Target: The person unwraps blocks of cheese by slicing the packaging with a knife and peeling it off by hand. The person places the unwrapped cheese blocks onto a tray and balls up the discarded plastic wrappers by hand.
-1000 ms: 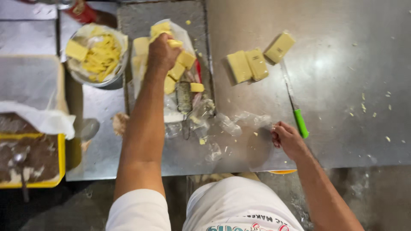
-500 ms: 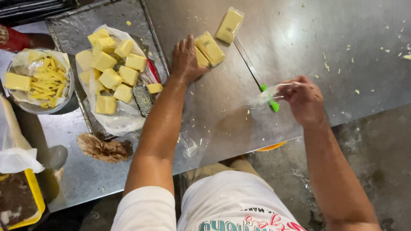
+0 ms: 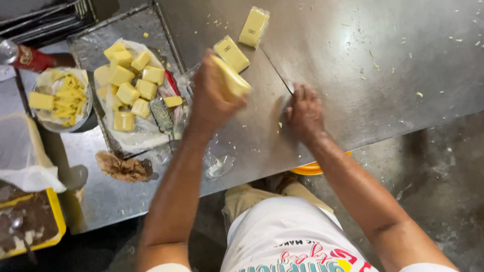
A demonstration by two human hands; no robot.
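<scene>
While the left hand (image 3: 214, 98) has its grip clamped on a yellow block (image 3: 233, 76) lifted just above the bench (image 3: 353, 60), the right hand (image 3: 302, 113), closed over the knife (image 3: 280, 76), should probably keep the blade flat and aside.

I am wearing a white short-sleeved shirt with colourful lettering printed across the front, and khaki trousers are showing below its hem. My left hand (image 3: 214, 98) and right hand (image 3: 304, 113) are going bare, with no gloves, rings or watch.
</scene>
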